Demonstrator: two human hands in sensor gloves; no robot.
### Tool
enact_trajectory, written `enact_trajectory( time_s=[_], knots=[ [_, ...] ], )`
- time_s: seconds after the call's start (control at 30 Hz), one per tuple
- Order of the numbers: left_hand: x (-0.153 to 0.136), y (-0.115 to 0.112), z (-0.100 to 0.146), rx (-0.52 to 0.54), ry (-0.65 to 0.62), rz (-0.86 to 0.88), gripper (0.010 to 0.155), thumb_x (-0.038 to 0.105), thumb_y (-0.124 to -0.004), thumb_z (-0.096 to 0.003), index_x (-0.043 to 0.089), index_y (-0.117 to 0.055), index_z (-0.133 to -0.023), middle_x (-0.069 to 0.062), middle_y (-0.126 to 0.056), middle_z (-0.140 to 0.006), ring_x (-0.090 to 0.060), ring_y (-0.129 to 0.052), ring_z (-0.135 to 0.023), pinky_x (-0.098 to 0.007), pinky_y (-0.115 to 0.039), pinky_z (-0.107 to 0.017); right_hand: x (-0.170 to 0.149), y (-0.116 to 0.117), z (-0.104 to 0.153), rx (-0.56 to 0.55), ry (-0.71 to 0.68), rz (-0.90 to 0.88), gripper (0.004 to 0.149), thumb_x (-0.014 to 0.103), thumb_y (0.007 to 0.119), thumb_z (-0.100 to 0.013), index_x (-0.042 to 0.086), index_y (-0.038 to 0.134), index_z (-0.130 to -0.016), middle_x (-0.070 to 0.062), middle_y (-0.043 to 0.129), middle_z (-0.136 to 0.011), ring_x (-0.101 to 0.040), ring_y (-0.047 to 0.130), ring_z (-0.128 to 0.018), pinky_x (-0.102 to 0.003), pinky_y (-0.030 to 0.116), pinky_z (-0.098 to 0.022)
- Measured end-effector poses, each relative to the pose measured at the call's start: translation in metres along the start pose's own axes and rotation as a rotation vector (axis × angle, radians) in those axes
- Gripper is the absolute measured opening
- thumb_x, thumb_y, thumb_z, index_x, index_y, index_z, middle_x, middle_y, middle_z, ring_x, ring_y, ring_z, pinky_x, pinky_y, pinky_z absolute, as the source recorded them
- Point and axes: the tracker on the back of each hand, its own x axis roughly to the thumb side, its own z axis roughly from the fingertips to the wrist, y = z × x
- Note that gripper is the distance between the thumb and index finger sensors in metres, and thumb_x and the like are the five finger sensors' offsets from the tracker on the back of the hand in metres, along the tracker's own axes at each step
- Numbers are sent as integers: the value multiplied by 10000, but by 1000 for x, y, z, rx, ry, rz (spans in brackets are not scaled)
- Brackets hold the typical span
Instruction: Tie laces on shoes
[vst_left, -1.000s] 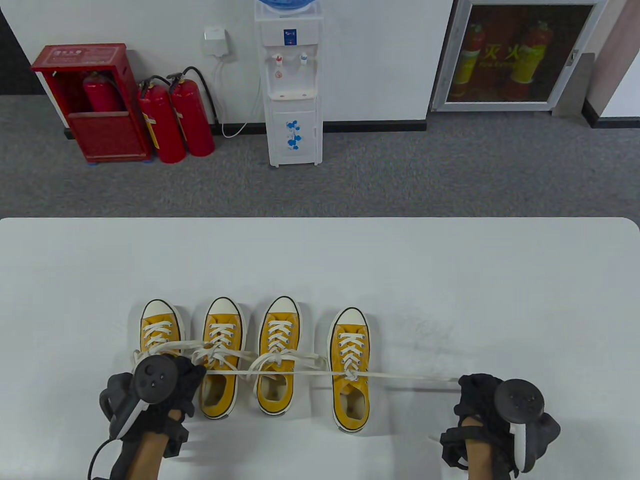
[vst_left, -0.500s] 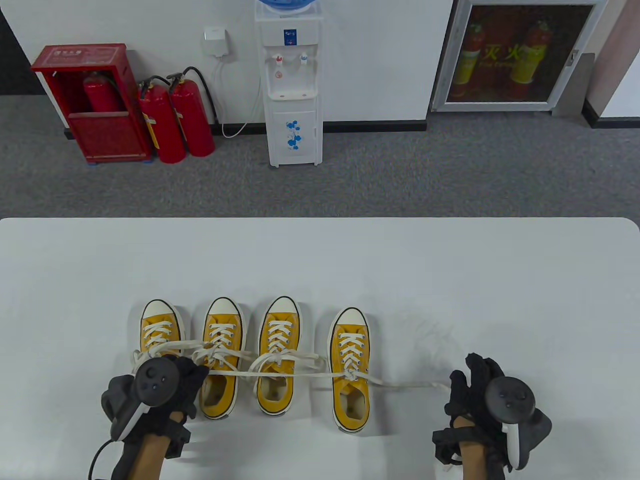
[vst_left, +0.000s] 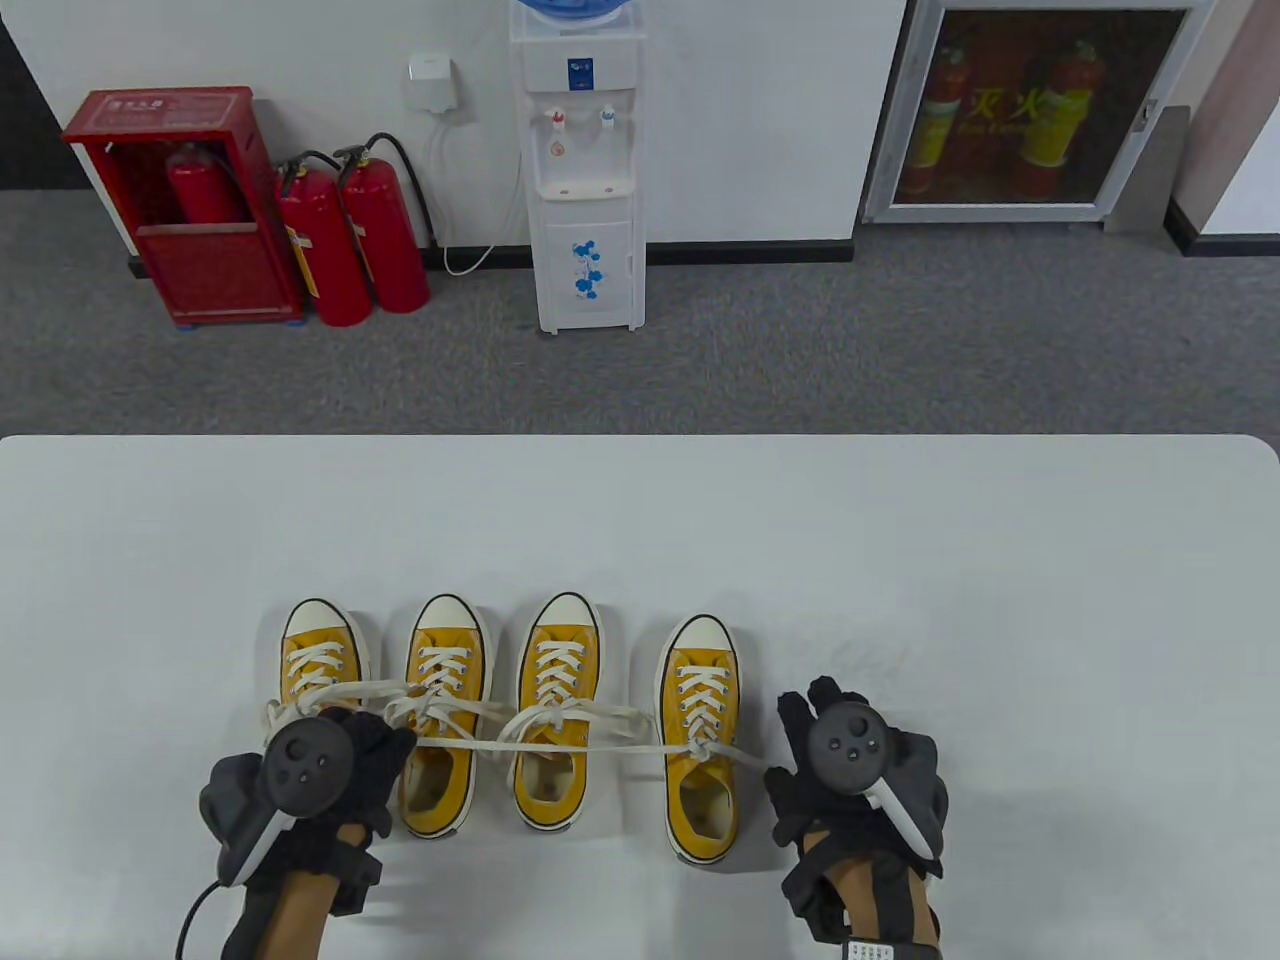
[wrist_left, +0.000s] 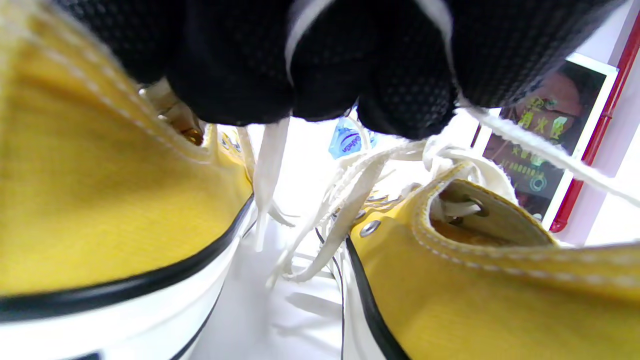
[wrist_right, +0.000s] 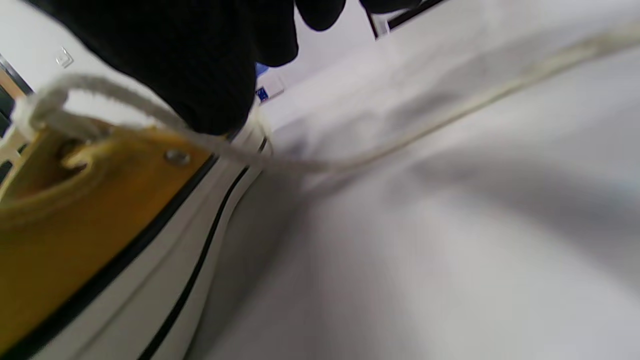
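Note:
Four yellow sneakers with white laces stand in a row on the white table (vst_left: 640, 520). My left hand (vst_left: 388, 745) is over the heel of the leftmost shoe (vst_left: 320, 650) and grips a lace (vst_left: 580, 747) that runs taut across the two middle shoes to the knot (vst_left: 703, 748) on the rightmost shoe (vst_left: 700, 690). In the left wrist view lace strands (wrist_left: 525, 137) pass through my fingers (wrist_left: 320, 75). My right hand (vst_left: 795, 740) is just right of that shoe with its fingers spread. The other lace end (wrist_right: 400, 145) lies slack on the table under it.
The second shoe (vst_left: 445, 660) and third shoe (vst_left: 560, 660) have looped laces lying across them. Bare table stretches behind the shoes and to the right. A water dispenser (vst_left: 585, 170) and fire extinguishers (vst_left: 350, 240) stand on the floor beyond the table.
My right hand opened, dropped its lace end on the table and moved left, from far right to beside the rightmost shoe. My left hand kept its hold and stayed put.

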Motion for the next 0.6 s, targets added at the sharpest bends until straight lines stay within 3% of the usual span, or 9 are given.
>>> enact_trajectory(
  time_s=[0.1, 0.23, 0.37, 0.47, 0.6],
  knots=[
    [1, 0, 0, -1, -4, -6, 377, 588, -826, -447, 297, -984, -626, 8, -992, -630, -271, -1006, -405, -541, -840, -426, 0, 11, -11, 107, 52, 42, 774, 332, 876, -435, 237, 477, -1091, -47, 131, -1156, -455, 138, -1093, -744, 150, -702],
    [1, 0, 0, 1, -4, -3, 377, 588, -826, -447, 297, -984, -626, 8, -993, -629, -272, -1006, -405, -541, -840, -426, -1, 20, -17, 115, 39, 8, 706, 334, 881, -432, 264, 578, -1065, -41, 143, -1157, -455, 113, -1081, -742, 146, -695],
    [2, -1, 1, -2, -6, -5, 377, 588, -825, -448, 298, -982, -629, 7, -993, -629, -272, -1006, -405, -542, -840, -426, -4, 24, -17, 56, 22, 15, 574, 358, 895, -420, 263, 756, -969, -65, 290, -1164, -470, 171, -1075, -746, 173, -688],
    [2, -1, 1, -2, -8, -3, 377, 587, -824, -448, 296, -985, -626, 6, -993, -629, -273, -1006, -406, -542, -840, -427, -9, 18, -13, -2, 7, -49, 414, 371, 892, -418, 257, 904, -816, -73, 508, -1126, -456, 256, -1085, -745, 197, -689],
    [2, -2, 1, -3, -7, -2, 378, 587, -824, -448, 295, -986, -624, 8, -993, -629, -272, -1006, -406, -542, -840, -427, -23, 9, -8, 35, 2, -219, 406, 376, 882, -424, 188, 897, -783, -94, 604, -1072, -460, 385, -1071, -754, 210, -679]
  ],
)
